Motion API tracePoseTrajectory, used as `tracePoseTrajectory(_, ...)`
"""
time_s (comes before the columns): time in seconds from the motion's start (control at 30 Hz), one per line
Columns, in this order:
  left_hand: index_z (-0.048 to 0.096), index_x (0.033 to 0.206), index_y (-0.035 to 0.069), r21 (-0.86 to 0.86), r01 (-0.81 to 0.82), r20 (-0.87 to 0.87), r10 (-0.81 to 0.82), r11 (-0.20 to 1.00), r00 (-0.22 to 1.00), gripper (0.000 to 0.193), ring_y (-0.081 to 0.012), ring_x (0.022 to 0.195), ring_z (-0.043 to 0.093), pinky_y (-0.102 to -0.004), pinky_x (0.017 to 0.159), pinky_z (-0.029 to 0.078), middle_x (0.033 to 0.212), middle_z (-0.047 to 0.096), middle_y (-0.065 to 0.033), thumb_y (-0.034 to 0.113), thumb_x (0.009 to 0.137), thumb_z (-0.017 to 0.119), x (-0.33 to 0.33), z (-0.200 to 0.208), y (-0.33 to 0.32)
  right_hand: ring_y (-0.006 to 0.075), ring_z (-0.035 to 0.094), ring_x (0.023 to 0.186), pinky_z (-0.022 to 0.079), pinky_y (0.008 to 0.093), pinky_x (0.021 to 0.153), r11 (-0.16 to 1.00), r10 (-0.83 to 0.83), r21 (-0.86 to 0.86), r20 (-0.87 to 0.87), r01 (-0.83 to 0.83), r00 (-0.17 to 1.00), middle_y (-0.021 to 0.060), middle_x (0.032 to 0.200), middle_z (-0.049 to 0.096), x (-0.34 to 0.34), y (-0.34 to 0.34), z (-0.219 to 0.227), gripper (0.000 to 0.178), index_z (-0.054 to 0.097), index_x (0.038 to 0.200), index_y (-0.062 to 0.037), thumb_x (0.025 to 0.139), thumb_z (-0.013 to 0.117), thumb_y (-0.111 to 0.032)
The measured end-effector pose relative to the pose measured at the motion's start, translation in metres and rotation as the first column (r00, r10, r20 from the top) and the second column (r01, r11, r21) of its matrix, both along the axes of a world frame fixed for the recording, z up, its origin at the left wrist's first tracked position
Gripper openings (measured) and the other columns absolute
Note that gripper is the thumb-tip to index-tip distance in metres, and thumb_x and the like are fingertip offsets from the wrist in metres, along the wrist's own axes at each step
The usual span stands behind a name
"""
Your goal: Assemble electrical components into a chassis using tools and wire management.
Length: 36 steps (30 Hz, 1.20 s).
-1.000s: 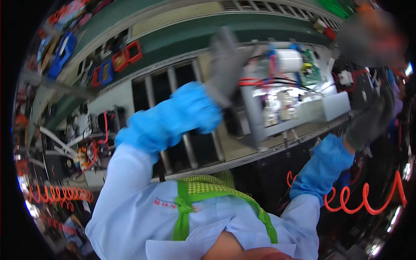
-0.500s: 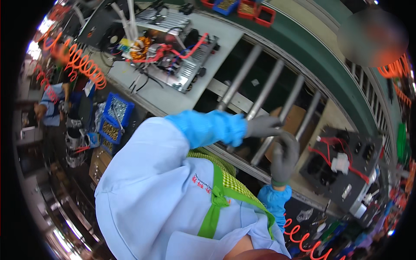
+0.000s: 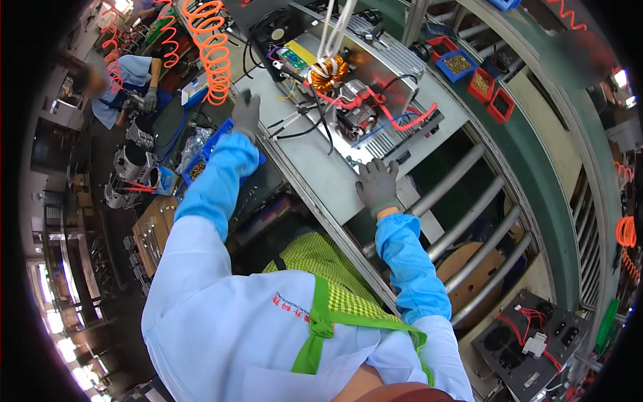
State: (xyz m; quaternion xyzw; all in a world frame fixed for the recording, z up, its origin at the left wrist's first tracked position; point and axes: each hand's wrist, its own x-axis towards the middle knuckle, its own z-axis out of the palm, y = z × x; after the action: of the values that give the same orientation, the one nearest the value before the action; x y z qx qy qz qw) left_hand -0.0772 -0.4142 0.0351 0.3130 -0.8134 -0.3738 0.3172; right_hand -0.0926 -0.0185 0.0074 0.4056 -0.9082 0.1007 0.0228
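My right hand (image 3: 377, 184), in a grey glove, has its fingers spread at the near edge of an opened electrical unit (image 3: 402, 130). Its fingertips look to be touching the unit's metal base or lying just beside it. Inside the unit are a copper-wound coil (image 3: 328, 74), thick red cables (image 3: 355, 102) and loose black wires. The unit rests on a pale board (image 3: 301, 171). Over the board's left edge, near the blue parts bins (image 3: 218, 137), is my left hand (image 3: 246, 115), also gloved. Its fingers are partly stretched out, and nothing shows in it.
Metal rollers (image 3: 462, 177) run to the right of the board. Beyond them sits a dark box with red wires (image 3: 532, 342). Red and blue trays (image 3: 457, 65) of small parts line the far side. An orange coiled hose (image 3: 207, 50) hangs at upper left; another person (image 3: 124, 84) works there.
My hands were close together over the rollers. They have moved apart: the left to the board's left edge, the right to the unit. The view has shifted, too.
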Motion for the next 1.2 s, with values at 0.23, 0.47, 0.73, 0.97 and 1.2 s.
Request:
tracePoseTrajectory(0.23, 0.051, 0.124, 0.0, -0.019, 0.122, -0.058, -0.123, 0.992, 0.991, 0.058, -0.0239, 0.096, 0.058, -0.033, 0.083, 0.046, 0.106, 0.06, -0.0162, 0.036, 0.08, 0.064, -0.07, -0.007, -0.032, 0.0243, 0.051, 0.104, 0.028, 0.0567, 0.098, 0.99, -0.093, -0.112, -0.087, 0.083, 0.992, 0.0053, 0.093, 0.056, 0.016, -0.005, -0.006, 0.022, 0.062, 0.088, -0.0129, 0.076, 0.061, -0.032)
tracePoseTrajectory(0.47, 0.053, 0.122, 0.001, -0.009, 0.213, -0.02, -0.213, 0.977, 0.977, 0.057, -0.0266, 0.1, 0.059, -0.0354, 0.087, 0.046, 0.111, 0.061, -0.0179, 0.038, 0.079, 0.063, -0.027, -0.029, 0.006, 0.0256, 0.051, 0.103, 0.028, 0.0515, 0.1, 0.974, -0.219, -0.083, -0.077, 0.212, 0.973, 0.007, 0.095, 0.057, 0.051, 0.008, 0.005, 0.027, 0.063, 0.086, -0.0113, 0.074, 0.062, -0.035)
tracePoseTrajectory(0.73, 0.055, 0.121, 0.011, -0.205, 0.584, 0.268, -0.529, 0.785, 0.805, 0.049, -0.0336, 0.111, 0.054, -0.0399, 0.096, 0.042, 0.122, 0.054, -0.0179, 0.037, 0.08, 0.061, 0.031, -0.083, 0.123, 0.0309, 0.05, 0.094, 0.039, 0.0414, 0.085, 0.919, -0.321, -0.305, -0.212, 0.25, 0.923, 0.0096, 0.085, 0.055, 0.11, 0.131, -0.008, 0.019, 0.056, 0.07, -0.008, 0.067, 0.07, -0.021)
tracePoseTrajectory(0.97, 0.046, 0.13, 0.012, -0.481, 0.737, 0.431, -0.604, 0.475, 0.67, 0.058, -0.0353, 0.126, 0.038, -0.0415, 0.102, 0.037, 0.139, 0.037, -0.0169, 0.036, 0.079, 0.06, 0.033, -0.097, 0.175, 0.0293, 0.059, 0.097, 0.049, 0.0381, 0.078, 0.621, -0.668, -0.525, 0.033, 0.582, 0.743, 0.0171, 0.113, 0.056, 0.131, 0.229, 0.002, 0.044, 0.059, 0.106, 0.0, 0.076, 0.068, -0.031)
tracePoseTrajectory(1.2, 0.046, 0.131, 0.01, -0.376, 0.875, 0.609, -0.63, 0.305, 0.482, 0.061, -0.0326, 0.133, 0.028, -0.0488, 0.107, 0.021, 0.143, 0.033, -0.0158, 0.047, 0.083, 0.052, 0.053, -0.088, 0.281, 0.0222, 0.059, 0.093, 0.048, 0.0354, 0.079, 0.392, -0.747, -0.607, 0.23, 0.692, 0.624, 0.0099, 0.107, 0.06, 0.1, 0.412, -0.077, 0.056, 0.046, 0.127, -0.0058, 0.077, 0.067, -0.021)
